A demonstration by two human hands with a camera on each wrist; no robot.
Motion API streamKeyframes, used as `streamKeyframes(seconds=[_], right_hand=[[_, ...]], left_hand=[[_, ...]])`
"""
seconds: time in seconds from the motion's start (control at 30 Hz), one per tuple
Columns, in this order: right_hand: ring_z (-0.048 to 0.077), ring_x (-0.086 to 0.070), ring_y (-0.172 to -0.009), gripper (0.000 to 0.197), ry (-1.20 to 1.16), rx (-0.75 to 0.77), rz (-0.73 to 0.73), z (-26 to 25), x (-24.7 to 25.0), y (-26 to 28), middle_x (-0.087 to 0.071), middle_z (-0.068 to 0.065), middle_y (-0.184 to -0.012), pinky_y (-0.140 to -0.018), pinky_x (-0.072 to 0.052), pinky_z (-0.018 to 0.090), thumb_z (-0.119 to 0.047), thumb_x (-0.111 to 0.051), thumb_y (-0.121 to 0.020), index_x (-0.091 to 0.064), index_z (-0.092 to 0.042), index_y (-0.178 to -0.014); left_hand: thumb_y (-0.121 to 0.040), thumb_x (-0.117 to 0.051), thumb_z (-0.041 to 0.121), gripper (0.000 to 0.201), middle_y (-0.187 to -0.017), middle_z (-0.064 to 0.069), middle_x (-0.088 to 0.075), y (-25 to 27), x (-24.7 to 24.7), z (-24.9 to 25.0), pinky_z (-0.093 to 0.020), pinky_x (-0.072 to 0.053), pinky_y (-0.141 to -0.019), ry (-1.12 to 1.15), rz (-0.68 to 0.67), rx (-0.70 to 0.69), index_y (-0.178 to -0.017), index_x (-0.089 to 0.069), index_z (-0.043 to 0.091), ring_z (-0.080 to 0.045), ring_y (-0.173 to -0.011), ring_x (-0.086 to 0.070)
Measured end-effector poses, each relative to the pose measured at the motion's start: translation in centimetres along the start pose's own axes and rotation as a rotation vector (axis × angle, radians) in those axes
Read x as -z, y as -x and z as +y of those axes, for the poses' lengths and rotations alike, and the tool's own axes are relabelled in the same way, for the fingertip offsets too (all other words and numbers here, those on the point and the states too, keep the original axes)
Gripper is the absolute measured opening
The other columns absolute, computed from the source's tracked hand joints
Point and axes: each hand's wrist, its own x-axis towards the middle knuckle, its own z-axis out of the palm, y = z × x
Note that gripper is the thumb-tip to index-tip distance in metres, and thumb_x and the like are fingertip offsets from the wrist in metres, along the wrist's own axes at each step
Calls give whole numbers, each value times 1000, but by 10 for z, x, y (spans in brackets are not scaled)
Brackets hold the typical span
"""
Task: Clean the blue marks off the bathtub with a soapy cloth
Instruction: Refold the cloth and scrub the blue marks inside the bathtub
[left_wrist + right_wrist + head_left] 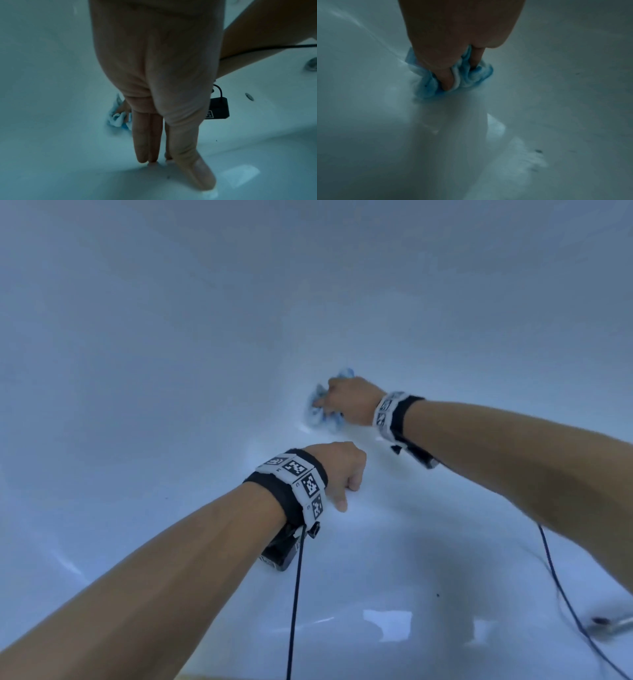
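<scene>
My right hand [346,402] grips a bunched white cloth stained blue [320,414] and presses it against the white bathtub wall [171,337]. In the right wrist view the fingers [447,79] dig into the cloth [467,75], which is flat against the tub surface [556,94]. My left hand [342,474] rests on the tub nearer to me. The left wrist view shows its fingers [147,142] straight, with the tips touching the tub [68,148]; the cloth [117,119] shows beyond them. No blue marks are plainly visible on the tub.
Black cables [294,594] hang from both wrist bands. A metal fitting [613,625] lies at the lower right of the tub floor. A round drain [311,65] and a small metal fitting [249,96] sit on the tub at the right. A few dark specks [437,595] dot the floor.
</scene>
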Motion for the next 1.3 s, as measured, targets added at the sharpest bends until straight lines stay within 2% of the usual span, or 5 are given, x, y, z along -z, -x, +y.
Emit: streamKeyframes(seconds=[0.27, 0.57, 0.8, 1.07, 1.3], right_hand=[[36, -61, -118, 41, -57, -757, 551, 154, 57, -16, -64, 17, -128, -95, -49, 39, -33, -42, -100, -63, -12, -128], [35, -56, -116, 45, 9, -151, 69, 89, -20, 65, -57, 18, -131, -95, -45, 36, -8, -50, -96, -59, -21, -138], [39, -60, -117, 42, -29, -534, 719, 213, 72, 58, -65, 16, -130, -100, -46, 38, -16, -45, -92, -65, -18, -128], [33, -58, -123, 41, -168, -648, 563, 167, 17, 52, -61, 12, -138, -102, -43, 34, -19, -49, -97, -61, -16, -135], [27, -64, -102, 17, 13, 93, -191, 104, -33, 109, -70, 2, -107, -84, -46, 31, -27, -61, -92, -72, -18, -101]], left_hand=[[-75, -85, 25, 49, -113, 4, -71, -3, -4, -10, -27, -55, -90, 46, 26, -5, -120, -70, 14, -11, -101, -66], [-71, -88, 23, 52, -109, 2, -70, -4, 5, 1, -28, -55, -86, -3, -32, 48, -119, -71, 15, -14, -98, -66], [-68, -89, 27, 53, -108, 8, -69, -10, -1, -11, -32, -56, -89, 51, -30, 64, -117, -72, 21, -9, -99, -66], [-67, -89, 30, 53, -111, 10, -68, -8, -2, -13, -28, -55, -90, 83, -31, 72, -117, -72, 24, -5, -100, -64], [-66, -91, 23, 54, -111, 4, -70, -6, 5, 3, -32, -56, -90, 14, -49, 87, -117, -72, 18, -11, -99, -66]])
